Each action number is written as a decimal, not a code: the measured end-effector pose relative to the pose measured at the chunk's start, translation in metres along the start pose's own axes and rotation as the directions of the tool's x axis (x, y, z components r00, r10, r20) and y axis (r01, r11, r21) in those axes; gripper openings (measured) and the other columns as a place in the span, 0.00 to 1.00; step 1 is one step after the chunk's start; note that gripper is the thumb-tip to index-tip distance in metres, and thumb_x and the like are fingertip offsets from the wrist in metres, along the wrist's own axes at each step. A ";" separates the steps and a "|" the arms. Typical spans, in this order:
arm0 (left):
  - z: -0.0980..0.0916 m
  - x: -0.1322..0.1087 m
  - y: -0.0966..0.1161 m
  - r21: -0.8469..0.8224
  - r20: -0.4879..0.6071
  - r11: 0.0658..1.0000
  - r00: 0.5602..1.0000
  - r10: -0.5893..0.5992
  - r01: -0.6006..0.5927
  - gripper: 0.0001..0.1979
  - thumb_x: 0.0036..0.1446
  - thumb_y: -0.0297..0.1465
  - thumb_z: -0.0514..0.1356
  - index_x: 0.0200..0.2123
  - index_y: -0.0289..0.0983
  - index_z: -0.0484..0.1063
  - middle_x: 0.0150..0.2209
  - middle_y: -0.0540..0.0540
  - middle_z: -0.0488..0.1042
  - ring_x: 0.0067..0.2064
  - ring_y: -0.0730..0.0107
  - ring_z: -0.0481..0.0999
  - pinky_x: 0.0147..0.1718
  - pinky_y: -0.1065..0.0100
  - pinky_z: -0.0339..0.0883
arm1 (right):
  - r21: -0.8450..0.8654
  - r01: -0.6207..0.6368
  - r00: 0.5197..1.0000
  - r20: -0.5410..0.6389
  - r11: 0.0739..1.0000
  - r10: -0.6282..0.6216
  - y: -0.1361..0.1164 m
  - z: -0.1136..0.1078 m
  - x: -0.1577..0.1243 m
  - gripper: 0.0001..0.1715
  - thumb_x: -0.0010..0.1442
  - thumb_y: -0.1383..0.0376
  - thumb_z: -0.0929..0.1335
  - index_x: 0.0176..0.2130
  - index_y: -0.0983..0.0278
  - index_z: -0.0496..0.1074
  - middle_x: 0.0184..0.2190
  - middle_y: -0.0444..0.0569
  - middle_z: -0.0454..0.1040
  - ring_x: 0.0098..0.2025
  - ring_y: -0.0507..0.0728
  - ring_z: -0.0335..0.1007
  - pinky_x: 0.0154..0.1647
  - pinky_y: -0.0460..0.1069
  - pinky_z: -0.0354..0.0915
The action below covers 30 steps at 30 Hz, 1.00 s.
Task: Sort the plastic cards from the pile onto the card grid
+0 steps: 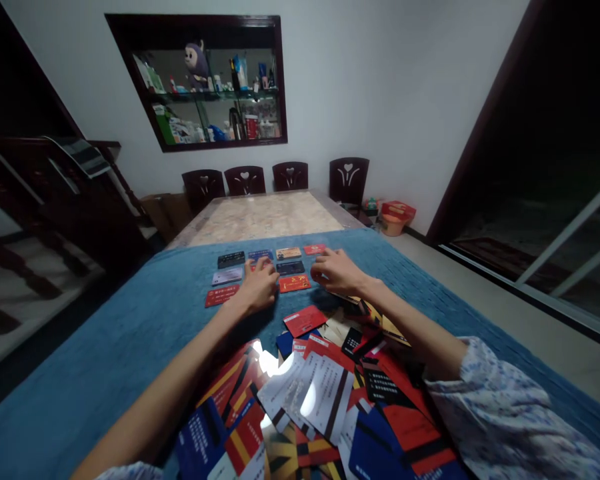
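My left hand (pixel 261 285) reaches over the middle of several rows of cards, its bent fingers slightly apart. Its fingertips rest at a mostly covered red card, just below a blue card (pixel 261 255). Near the right end of the rows, my right hand (pixel 341 272) is closed with curled fingers; what they hold, if anything, is hidden. Above its fingertips lies a red card (pixel 315 249). An orange-red card (pixel 295 283) and a dark card (pixel 291 268) lie between the hands. At left are a black card (pixel 231 259), a pale card (pixel 227 276) and a red card (pixel 222 295).
A large loose pile of cards (pixel 325 393) spreads between my forearms, some overlapping and glossy. Blue cloth (pixel 130 347) covers the near part of the table; its far part shows a beige top (pixel 275 215). Dark chairs (pixel 349 180) stand beyond.
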<state>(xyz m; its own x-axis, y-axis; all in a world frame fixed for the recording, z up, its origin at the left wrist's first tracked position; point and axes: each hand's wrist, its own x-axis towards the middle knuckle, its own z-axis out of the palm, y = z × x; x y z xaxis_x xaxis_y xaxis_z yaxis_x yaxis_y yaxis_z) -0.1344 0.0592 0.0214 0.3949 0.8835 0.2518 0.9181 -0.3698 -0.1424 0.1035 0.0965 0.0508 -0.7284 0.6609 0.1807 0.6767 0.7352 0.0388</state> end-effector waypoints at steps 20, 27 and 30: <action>-0.027 -0.033 0.047 -0.113 0.146 0.984 0.978 0.151 -0.135 0.08 0.59 0.31 0.59 0.39 0.37 0.77 0.46 0.39 0.76 0.59 0.46 0.61 0.56 0.38 0.46 | 0.166 0.161 0.978 0.103 0.973 -0.180 -0.022 0.015 -0.038 0.19 0.59 0.62 0.68 0.51 0.60 0.75 0.49 0.55 0.74 0.51 0.64 0.62 0.45 0.55 0.61; -0.033 -0.035 0.056 -0.144 0.265 0.977 0.945 0.192 -0.159 0.14 0.63 0.39 0.58 0.32 0.35 0.76 0.39 0.40 0.77 0.52 0.50 0.65 0.52 0.46 0.53 | 0.203 0.221 0.956 0.151 0.954 -0.253 -0.019 0.029 -0.036 0.20 0.51 0.65 0.70 0.46 0.61 0.77 0.49 0.53 0.75 0.50 0.63 0.63 0.46 0.55 0.61; -0.032 -0.035 0.057 -0.162 0.284 0.973 0.936 0.208 -0.167 0.16 0.63 0.42 0.58 0.31 0.35 0.75 0.38 0.41 0.77 0.50 0.52 0.65 0.51 0.49 0.54 | 0.206 0.224 0.955 0.147 0.952 -0.257 -0.019 0.033 -0.035 0.19 0.52 0.66 0.69 0.46 0.61 0.76 0.49 0.52 0.75 0.49 0.63 0.63 0.45 0.55 0.60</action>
<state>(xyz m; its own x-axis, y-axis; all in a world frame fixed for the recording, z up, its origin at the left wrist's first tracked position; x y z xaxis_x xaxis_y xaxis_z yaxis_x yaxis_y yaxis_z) -0.0951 -0.0020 0.0356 0.5511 0.8319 -0.0655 0.8325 -0.5535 -0.0258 0.1123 0.0640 0.0118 -0.8852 0.4649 0.0184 0.4592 0.8794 -0.1254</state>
